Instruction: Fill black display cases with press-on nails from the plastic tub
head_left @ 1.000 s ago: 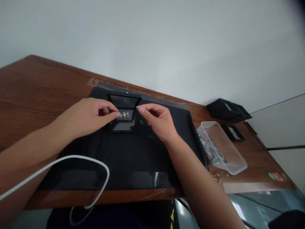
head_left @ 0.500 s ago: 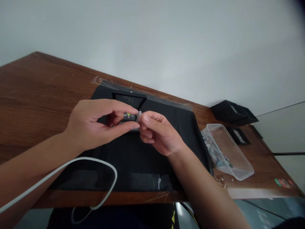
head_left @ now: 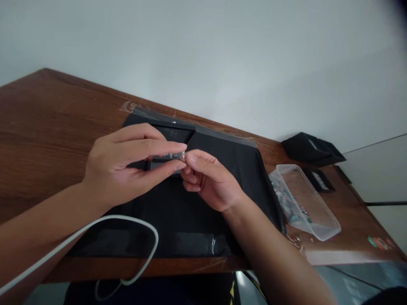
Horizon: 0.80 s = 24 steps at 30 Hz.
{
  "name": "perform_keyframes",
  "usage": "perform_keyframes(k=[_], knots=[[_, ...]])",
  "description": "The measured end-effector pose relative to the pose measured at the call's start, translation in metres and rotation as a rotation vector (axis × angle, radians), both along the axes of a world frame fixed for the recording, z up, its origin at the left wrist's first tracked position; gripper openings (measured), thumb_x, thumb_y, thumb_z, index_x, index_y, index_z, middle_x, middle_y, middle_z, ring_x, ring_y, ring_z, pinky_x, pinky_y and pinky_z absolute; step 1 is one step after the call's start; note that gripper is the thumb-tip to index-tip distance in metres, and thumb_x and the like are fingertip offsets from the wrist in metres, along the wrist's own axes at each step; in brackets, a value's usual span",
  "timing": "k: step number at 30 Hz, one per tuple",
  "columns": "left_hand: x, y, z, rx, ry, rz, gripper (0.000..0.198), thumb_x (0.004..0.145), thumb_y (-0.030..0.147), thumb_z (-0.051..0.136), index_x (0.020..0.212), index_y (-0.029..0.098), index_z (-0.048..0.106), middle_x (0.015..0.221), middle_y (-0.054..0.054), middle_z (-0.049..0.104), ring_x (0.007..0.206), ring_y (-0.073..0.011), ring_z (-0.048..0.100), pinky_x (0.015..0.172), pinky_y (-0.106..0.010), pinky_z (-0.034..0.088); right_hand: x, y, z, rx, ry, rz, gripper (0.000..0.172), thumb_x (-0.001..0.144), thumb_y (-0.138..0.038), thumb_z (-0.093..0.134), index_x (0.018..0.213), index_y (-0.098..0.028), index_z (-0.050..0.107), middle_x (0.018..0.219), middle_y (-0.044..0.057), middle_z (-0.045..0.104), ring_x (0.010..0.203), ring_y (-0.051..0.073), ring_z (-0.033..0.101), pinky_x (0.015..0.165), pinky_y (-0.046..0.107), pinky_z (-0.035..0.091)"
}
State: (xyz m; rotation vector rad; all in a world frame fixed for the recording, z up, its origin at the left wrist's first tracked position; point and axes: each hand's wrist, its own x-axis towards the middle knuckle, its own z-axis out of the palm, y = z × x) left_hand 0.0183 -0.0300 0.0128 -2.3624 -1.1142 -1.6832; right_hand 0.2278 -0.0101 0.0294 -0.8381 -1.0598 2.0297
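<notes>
Between the thumb and index finger of my left hand (head_left: 127, 159) sits a small clear bead-like piece (head_left: 182, 156). The fingertips of my right hand (head_left: 211, 178) pinch at its right side; whether they grip the piece itself or something finer is too small to tell. Both hands are raised above a black mat (head_left: 181, 212). Behind them, partly hidden by my left hand, lies a black tray (head_left: 171, 133) with small shiny pieces in it.
A clear plastic container (head_left: 308, 203), with several small bagged items at its left side, stands on the wooden table (head_left: 57, 127) at right. Black boxes (head_left: 311, 150) are behind it. A white cable (head_left: 127, 218) loops across in front of my left forearm.
The clear piece has turned and moved slightly left and down between my fingertips. My left hand's fingers have lifted and straightened; my right hand has followed a little to the left.
</notes>
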Motion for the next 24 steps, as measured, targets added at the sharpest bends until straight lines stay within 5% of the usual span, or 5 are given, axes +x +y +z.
perform_keyframes(k=[6, 15, 19, 24], knots=[[-0.001, 0.003, 0.001, 0.004, 0.057, -0.057, 0.037, 0.103, 0.012, 0.081, 0.130, 0.036, 0.086, 0.103, 0.000, 0.082, 0.084, -0.0157, 0.078, 0.074, -0.029, 0.065, 0.001, 0.003, -0.002, 0.018, -0.010, 0.028, 0.042, 0.076, -0.054, 0.103, 0.080, -0.021, 0.078, 0.072, -0.006, 0.055, 0.060, 0.007, 0.033, 0.053, 0.023, 0.020], [-0.002, 0.003, -0.001, -0.054, 0.088, -0.070, 0.035, 0.109, 0.016, 0.076, 0.132, 0.040, 0.085, 0.103, 0.001, 0.083, 0.085, -0.0165, 0.079, 0.077, -0.030, 0.067, -0.001, 0.003, -0.002, 0.136, -0.080, 0.015, 0.049, 0.076, -0.066, 0.102, 0.077, -0.022, 0.080, 0.067, -0.007, 0.055, 0.057, 0.006, 0.032, 0.051, 0.023, 0.022], [-0.003, 0.004, -0.002, -0.024, 0.131, -0.058, 0.030, 0.108, 0.015, 0.078, 0.128, 0.037, 0.084, 0.097, 0.002, 0.078, 0.082, -0.0146, 0.075, 0.074, -0.028, 0.063, -0.002, 0.001, -0.003, 0.220, -0.147, -0.041, 0.044, 0.073, -0.062, 0.107, 0.080, -0.023, 0.086, 0.068, -0.004, 0.065, 0.060, 0.008, 0.046, 0.053, 0.023, 0.034], [-0.009, 0.009, -0.005, -0.103, 0.136, 0.006, 0.024, 0.107, 0.030, 0.080, 0.128, 0.039, 0.084, 0.103, 0.000, 0.079, 0.081, -0.0175, 0.072, 0.072, -0.030, 0.059, 0.000, 0.009, -0.012, 0.354, -0.284, -0.200, 0.045, 0.066, -0.062, 0.109, 0.082, -0.024, 0.090, 0.083, 0.003, 0.083, 0.076, 0.017, 0.069, 0.071, 0.031, 0.057]])
